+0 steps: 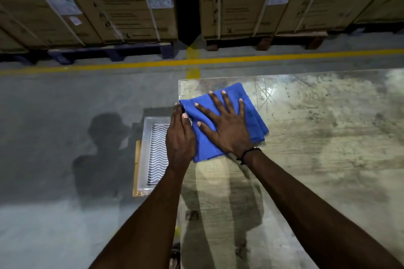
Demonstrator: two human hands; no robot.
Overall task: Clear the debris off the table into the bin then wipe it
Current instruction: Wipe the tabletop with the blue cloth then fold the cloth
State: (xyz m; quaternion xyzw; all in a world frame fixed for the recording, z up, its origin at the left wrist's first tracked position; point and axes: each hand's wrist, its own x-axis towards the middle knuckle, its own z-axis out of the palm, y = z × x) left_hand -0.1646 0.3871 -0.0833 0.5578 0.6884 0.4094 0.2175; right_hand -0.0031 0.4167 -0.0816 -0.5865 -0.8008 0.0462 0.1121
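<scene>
A folded blue cloth (pixel 251 111) lies at the near-left corner area of the glass-topped table (pixel 317 137). My right hand (pixel 227 125) presses flat on the cloth with fingers spread. At the table's left edge my left hand (pixel 179 137) curls around the cloth's left border, thumb on top. Below that edge, on the floor, stands a clear plastic bin (pixel 145 155) with a wavy black-and-white pattern inside. No loose debris shows on the table surface.
Strapped cardboard cartons (pixel 122 2) on pallets stand in a row across the aisle. A yellow floor line (pixel 240 59) runs in front of them. Grey concrete floor (pixel 54 116) lies left of the table. The table top stretches right and towards me.
</scene>
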